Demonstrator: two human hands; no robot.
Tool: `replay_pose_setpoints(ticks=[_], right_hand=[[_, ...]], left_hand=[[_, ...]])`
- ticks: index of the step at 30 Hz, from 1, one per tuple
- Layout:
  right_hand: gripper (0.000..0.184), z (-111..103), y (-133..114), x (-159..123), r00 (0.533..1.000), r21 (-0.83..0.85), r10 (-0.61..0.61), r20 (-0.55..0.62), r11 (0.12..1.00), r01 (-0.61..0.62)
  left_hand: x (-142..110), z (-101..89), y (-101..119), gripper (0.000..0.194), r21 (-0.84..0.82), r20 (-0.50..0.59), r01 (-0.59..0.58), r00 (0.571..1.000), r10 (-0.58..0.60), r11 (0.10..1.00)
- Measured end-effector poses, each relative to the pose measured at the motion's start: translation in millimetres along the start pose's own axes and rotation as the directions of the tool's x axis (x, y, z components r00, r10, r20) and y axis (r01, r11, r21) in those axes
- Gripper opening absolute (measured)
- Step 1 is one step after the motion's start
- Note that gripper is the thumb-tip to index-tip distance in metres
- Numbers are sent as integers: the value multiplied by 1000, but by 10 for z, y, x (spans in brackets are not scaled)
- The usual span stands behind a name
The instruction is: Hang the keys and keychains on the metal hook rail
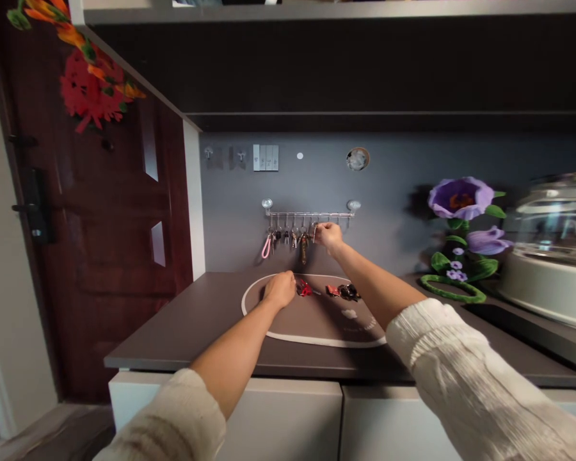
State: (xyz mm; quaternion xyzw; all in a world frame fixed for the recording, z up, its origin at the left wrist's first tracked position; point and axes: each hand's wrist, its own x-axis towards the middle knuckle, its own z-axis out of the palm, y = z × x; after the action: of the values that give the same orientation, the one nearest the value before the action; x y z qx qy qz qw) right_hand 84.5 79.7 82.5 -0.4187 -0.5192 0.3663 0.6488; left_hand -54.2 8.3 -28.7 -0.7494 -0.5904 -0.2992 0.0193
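Observation:
A clear hook rail (312,214) is fixed to the grey wall. From its left and middle hooks hang several bunches of keys (287,237), one with a pink loop strap (266,246). My right hand (328,237) is raised to the right of these, its fingers pinched on a small metallic key at a hook. Below, my left hand (280,289) is curled at the left of the brown mat (312,323); whether anything is in it is hidden. Just right of it lies a red keychain (305,289). Farther right are a red tag (333,291) and a dark key bunch (349,292).
A purple crocheted flower (461,198) stands on the right of the counter (187,320), beside a white appliance with a clear dome (547,282) and a black flat panel (528,333). A dark shelf (365,70) overhangs the wall. The red-brown door (125,256) is at left.

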Motion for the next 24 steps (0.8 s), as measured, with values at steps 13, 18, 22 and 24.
replay_pose_setpoints(ticks=[13,18,22,24], right_hand=[[11,79,60,181,988,-87,-36,-149,996,23],[8,78,209,302,986,-138,-79,-144,989,59],[13,65,338,395,983,-199,-146,-106,972,123],[14,63,382,411,982,-214,-142,-122,970,114]], left_hand=[[9,24,-14,20,-8,-1,4,1000,-4,1000],[11,15,-10,20,-41,-5,16,1000,-16,999],[8,6,-1,19,-49,3,33,999,-33,998],[4,3,3,19,-45,2,26,1000,-26,999]])
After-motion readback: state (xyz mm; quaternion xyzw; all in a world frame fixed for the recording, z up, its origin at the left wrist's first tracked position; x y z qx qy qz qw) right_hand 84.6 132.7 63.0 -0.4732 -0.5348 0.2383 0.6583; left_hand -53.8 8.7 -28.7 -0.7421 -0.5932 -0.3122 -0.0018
